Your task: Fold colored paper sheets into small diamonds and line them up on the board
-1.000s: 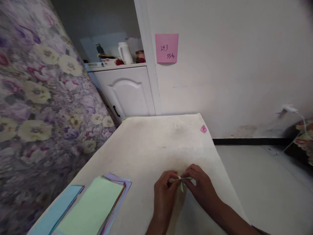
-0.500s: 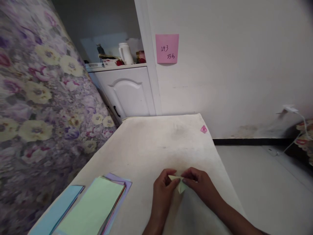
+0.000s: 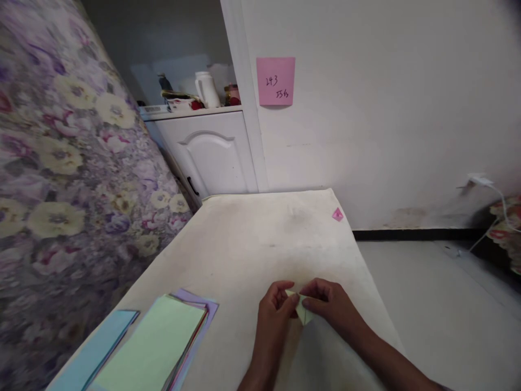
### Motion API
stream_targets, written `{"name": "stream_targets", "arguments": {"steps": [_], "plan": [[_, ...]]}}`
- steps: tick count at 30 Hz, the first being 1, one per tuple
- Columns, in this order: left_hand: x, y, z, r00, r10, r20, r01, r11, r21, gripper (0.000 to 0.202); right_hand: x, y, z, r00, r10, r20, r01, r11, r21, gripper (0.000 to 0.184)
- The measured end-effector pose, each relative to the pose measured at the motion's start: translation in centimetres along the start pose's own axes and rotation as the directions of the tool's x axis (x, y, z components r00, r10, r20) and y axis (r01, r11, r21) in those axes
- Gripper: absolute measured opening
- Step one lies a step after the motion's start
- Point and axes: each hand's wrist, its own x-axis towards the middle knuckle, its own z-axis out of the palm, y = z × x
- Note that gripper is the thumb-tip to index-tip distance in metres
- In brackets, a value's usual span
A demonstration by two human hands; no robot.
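A small folded piece of pale yellow-green paper (image 3: 304, 313) is held just above the near part of the table, its point facing me. My left hand (image 3: 277, 304) pinches its left side between thumb and fingers. On the right side, my right hand (image 3: 325, 297) grips it the same way, thumb on top. Both thumbs lie close together over the upper middle of the paper. The fingers hide its far edge and corners.
Left of my hands, a stack of coloured paper (image 3: 154, 342) lies beside blue strips (image 3: 97, 347) on the cloth-covered table (image 3: 244, 244). A small pink folded paper (image 3: 337, 214) sits by the far right corner. A floral curtain (image 3: 81, 190) hangs at the left.
The folded paper has tilted a little, and its near point has shifted slightly right and toward me. My left hand has moved slightly right; both hands keep their hold.
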Motion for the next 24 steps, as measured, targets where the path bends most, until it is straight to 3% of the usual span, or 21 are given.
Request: {"name": "stream_targets", "arguments": {"steps": [4,6,18,21,24], "plan": [[-0.1,-0.9,0.5,0.971,-0.121,0.206,0.138,0.988,-0.071,0.023,0.2,0.2,-0.5,0.999,0.013,-0.042,-0.012,1.000,0.024,0.008],[-0.1,-1.3,0.6,0.958,-0.137,0.252,0.160,0.984,-0.073,0.024,0.3,0.3,-0.6,0.999,0.008,-0.031,-0.007,0.999,0.039,0.009],[0.0,-0.8,0.3,0.985,-0.087,0.149,0.100,0.991,-0.083,0.019,-0.2,-1.1,-0.7,0.998,-0.057,-0.023,0.056,0.997,-0.054,0.007],[-0.2,-0.4,0.4,0.990,-0.068,0.126,0.083,0.990,-0.117,0.016,-0.4,-1.3,-0.7,0.988,-0.141,-0.066,0.130,0.981,-0.146,0.012],[-0.3,-0.2,0.4,0.993,-0.074,0.095,0.088,0.984,-0.152,0.015,-0.6,-1.3,-0.6,0.945,-0.304,-0.122,0.266,0.929,-0.258,0.022]]}}
